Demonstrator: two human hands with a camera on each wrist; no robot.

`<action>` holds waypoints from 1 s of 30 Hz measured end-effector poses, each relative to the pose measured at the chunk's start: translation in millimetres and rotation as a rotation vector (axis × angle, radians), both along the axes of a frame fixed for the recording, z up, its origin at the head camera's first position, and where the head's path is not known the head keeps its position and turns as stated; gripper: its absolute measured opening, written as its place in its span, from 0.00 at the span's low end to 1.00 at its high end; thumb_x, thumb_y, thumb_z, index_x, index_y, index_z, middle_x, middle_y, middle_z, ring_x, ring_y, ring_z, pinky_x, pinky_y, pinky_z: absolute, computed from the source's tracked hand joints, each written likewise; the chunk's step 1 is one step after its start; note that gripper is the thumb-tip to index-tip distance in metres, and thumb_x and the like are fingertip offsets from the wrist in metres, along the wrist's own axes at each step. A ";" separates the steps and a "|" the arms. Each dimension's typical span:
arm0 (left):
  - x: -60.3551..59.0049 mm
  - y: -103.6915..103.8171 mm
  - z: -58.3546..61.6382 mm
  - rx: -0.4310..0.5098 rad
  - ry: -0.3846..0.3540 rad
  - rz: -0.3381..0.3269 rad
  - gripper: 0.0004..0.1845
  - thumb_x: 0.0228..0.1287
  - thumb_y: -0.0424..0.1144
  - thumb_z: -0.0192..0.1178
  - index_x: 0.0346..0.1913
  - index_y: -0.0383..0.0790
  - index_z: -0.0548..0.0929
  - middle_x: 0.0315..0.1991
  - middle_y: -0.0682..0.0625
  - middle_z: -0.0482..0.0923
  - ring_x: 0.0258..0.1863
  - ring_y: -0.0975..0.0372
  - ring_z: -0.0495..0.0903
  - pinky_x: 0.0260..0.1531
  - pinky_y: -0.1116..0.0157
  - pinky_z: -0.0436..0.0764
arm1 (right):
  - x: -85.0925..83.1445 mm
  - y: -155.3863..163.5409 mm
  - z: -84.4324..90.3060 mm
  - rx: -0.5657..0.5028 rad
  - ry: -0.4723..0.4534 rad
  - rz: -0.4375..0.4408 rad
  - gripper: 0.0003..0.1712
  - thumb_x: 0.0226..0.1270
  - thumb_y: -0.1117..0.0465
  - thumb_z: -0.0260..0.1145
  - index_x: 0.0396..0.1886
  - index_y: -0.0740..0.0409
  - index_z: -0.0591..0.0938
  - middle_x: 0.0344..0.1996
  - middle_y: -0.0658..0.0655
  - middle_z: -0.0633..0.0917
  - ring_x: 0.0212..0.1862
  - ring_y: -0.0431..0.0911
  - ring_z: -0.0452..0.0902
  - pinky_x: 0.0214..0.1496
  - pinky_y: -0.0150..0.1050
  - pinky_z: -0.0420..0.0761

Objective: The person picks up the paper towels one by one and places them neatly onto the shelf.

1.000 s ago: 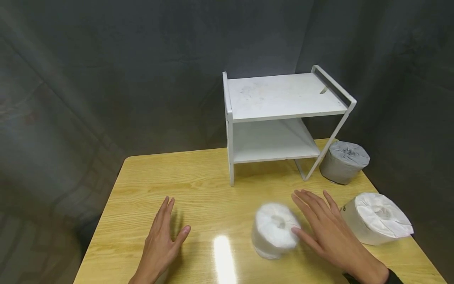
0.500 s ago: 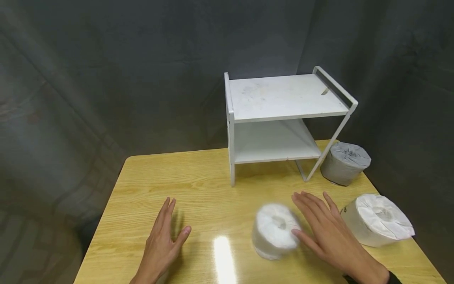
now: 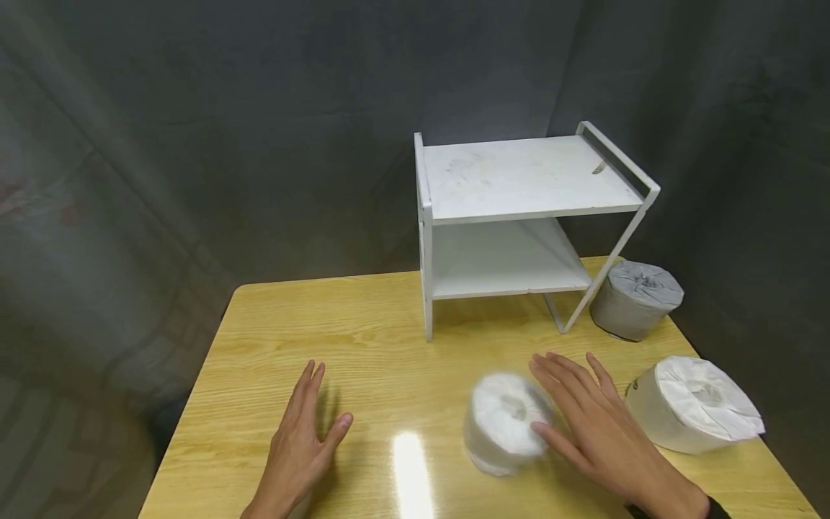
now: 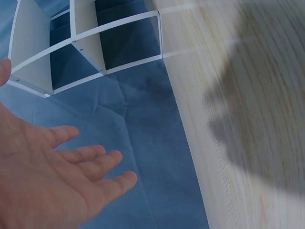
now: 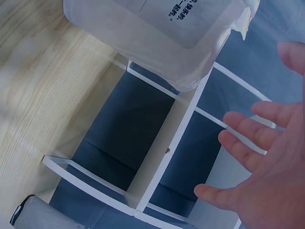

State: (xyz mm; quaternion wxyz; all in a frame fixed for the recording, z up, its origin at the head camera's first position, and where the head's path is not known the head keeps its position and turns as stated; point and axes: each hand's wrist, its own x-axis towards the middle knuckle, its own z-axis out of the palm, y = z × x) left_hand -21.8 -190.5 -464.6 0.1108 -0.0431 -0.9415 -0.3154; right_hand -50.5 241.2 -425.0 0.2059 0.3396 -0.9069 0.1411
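My left hand (image 3: 295,443) hovers over the left part of the wooden table with its fingers extended, holding nothing. Above the table at right, my right hand (image 3: 593,429) is spread, its fingers straight. Its thumb overlaps the edge of a small white paper roll (image 3: 499,425) in the head view; whether they touch I cannot tell. That roll stands upright and looks blurred. In the right wrist view a wrapped paper roll (image 5: 157,33) with printed characters fills the top, apart from the fingers. A larger white wrapped roll (image 3: 697,404) stands to the right of my right hand.
A white two-tier shelf (image 3: 532,176) stands at the back of the table (image 3: 311,317). Beside its right leg sits a grey wrapped roll (image 3: 635,299), also partly visible in the right wrist view. Dark curtain (image 3: 292,144) surrounds the table behind and at both sides.
The head view has shifted slightly, so the shelf and rolls appear a little farther right. Both hands keep nearly the same pose, and the rolls stay in place on the table.
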 end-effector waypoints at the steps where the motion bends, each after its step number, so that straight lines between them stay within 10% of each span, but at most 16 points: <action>1: 0.0 0.1 -0.1 0.001 0.001 0.000 0.45 0.77 0.51 0.62 0.85 0.37 0.53 0.84 0.32 0.50 0.76 0.29 0.61 0.53 0.22 0.74 | 0.2 -0.3 0.0 0.001 0.003 0.000 0.44 0.85 0.32 0.45 0.78 0.62 0.71 0.74 0.61 0.75 0.75 0.58 0.65 0.86 0.55 0.38; 30: 0.1 1.7 0.2 0.026 -0.008 -0.006 0.44 0.78 0.51 0.61 0.85 0.39 0.53 0.85 0.35 0.49 0.77 0.31 0.60 0.52 0.22 0.74 | 3.3 -4.5 2.2 0.001 -0.034 0.038 0.42 0.85 0.34 0.47 0.79 0.61 0.71 0.76 0.60 0.73 0.77 0.56 0.64 0.86 0.58 0.40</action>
